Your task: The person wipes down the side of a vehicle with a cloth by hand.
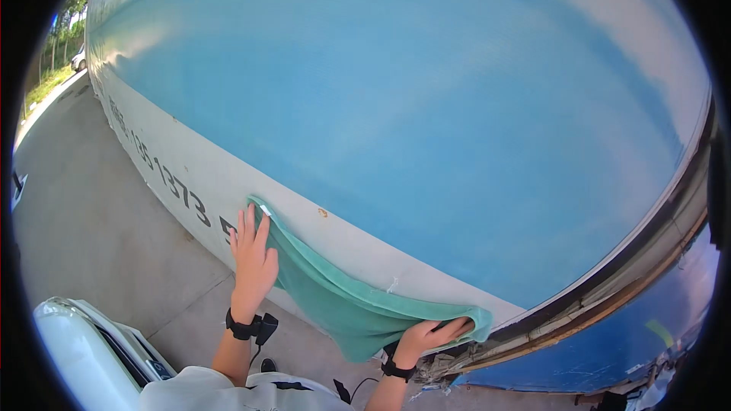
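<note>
A green cloth (343, 297) hangs in a sag between my two hands, against the white lower strip (358, 247) of a large blue panel (381, 106). My left hand (253, 251) presses the cloth's upper left corner, with a small white tag, flat to the strip; its fingers are stretched out. At the cloth's right end, near the panel's lower corner, my right hand (430, 337) has its fingers bent and partly tucked in the cloth's fold. Black bands with small devices circle both wrists.
Black printed digits (171, 183) run along the strip on the left. A white vehicle part (91, 358) stands at the lower left on the concrete ground (91, 205). A blue surface (579, 350) with a worn edge lies at the lower right.
</note>
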Action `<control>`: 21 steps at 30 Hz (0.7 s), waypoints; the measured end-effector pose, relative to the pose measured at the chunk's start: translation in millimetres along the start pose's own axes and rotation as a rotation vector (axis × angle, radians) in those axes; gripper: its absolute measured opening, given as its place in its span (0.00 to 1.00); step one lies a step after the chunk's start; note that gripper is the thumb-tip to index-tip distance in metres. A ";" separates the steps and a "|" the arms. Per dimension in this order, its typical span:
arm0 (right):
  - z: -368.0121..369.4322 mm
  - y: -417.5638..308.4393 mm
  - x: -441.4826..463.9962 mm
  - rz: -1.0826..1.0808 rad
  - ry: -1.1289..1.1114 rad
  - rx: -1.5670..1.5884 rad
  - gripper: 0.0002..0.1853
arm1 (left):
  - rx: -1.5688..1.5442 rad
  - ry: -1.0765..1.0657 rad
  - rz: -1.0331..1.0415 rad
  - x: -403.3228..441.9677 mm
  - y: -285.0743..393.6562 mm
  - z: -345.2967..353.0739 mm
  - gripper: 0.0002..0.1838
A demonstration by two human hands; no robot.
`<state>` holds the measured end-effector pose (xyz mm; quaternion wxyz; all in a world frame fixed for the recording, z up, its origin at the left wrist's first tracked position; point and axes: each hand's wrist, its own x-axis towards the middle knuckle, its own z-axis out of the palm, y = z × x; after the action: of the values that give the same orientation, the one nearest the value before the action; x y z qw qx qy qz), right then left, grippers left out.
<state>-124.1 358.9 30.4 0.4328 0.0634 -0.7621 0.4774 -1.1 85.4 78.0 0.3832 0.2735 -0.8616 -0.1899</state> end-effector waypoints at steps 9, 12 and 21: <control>6.2 33.1 -35.6 -0.093 -0.073 0.053 0.17 | -0.104 0.239 0.137 13.6 21.6 8.8 0.34; 8.8 50.2 -44.6 -0.160 -0.075 0.111 0.11 | -0.154 0.316 0.115 16.8 23.0 23.3 0.34; -12.6 17.9 -45.3 0.022 -0.187 -0.183 0.26 | -0.291 0.419 0.095 19.3 13.3 59.9 0.33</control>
<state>-97.7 364.0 -12.0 0.3585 0.0596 -0.8403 0.4023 -62.0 91.0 57.9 0.5972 0.2078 -0.7388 -0.2329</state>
